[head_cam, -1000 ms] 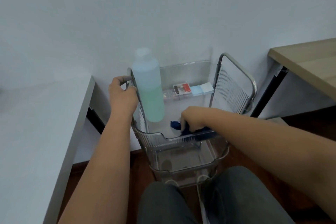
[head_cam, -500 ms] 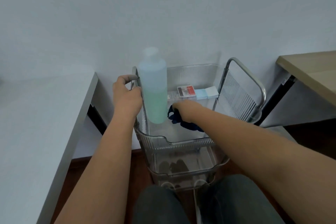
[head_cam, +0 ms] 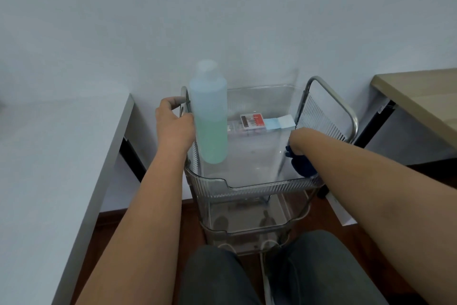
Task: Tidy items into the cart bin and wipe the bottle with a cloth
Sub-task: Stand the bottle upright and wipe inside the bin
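A tall translucent bottle (head_cam: 210,116) half full of green liquid stands upright in the left part of the clear top bin (head_cam: 247,187) of the cart. My left hand (head_cam: 173,124) grips the cart's left metal handle, just beside the bottle. My right hand (head_cam: 300,142) is inside the bin at its right side and holds a dark blue cloth (head_cam: 303,165) pressed against the bin's floor and right wall. A red and white box (head_cam: 252,121) and a light blue pad (head_cam: 279,123) lie at the back of the bin.
The cart's right metal handle (head_cam: 346,116) rises beside my right wrist. A grey table (head_cam: 61,168) is at the left and a wooden desk (head_cam: 420,101) at the right. Lower clear bins (head_cam: 247,228) sit under the top one. My knees are below the cart.
My right hand has slid the blue cloth from the middle of the bin, near the bottle, to the bin's right side. My left hand stays on the handle.
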`<state>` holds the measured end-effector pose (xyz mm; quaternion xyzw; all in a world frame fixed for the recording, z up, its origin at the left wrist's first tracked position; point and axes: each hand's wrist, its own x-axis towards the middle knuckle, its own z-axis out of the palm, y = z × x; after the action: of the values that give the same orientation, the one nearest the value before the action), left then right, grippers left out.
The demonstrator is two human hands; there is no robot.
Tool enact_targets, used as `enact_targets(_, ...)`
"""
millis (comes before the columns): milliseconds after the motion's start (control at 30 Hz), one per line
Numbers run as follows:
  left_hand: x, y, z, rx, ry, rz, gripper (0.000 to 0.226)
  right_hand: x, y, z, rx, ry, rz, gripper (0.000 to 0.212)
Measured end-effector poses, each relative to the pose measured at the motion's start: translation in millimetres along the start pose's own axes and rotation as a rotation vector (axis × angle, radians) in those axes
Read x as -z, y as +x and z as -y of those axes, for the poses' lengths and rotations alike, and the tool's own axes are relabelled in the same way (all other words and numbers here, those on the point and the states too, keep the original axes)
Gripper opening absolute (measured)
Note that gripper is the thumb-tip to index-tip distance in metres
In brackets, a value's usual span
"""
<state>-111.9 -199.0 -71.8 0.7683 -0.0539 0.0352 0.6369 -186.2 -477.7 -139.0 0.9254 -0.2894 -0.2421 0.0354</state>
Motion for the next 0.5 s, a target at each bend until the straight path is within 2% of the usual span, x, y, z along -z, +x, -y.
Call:
enact_targets(100, 1, -1, 0, -0.032, 0.001, -0.006, 0.037, -13, -6, 15, -0.028, -0.104, 0.118, 0.055)
enact_targets(167, 0, -1, 0, -0.044, -0.017, -0.016, 0.039, -16, -19, 27, 0.006, -0.114, 0.15, 0.055)
enact_targets(300, -1, 0, 0, -0.019, -0.012, -0.02, 0.041, -16, -55, 61, 0.176, -0.03, 0.018, 0.056)
enact_targets(400, 1, 0, 1, -0.024, 0.016, -0.031, 0.041, -12, -74, 78, 0.344, 0.154, -0.019, 0.047)
enact_targets(500, 4, -9, 0, -0.082, 0.121, -0.063, 0.04, -7, -89, 74, 0.481, 0.544, -0.009, 0.042)
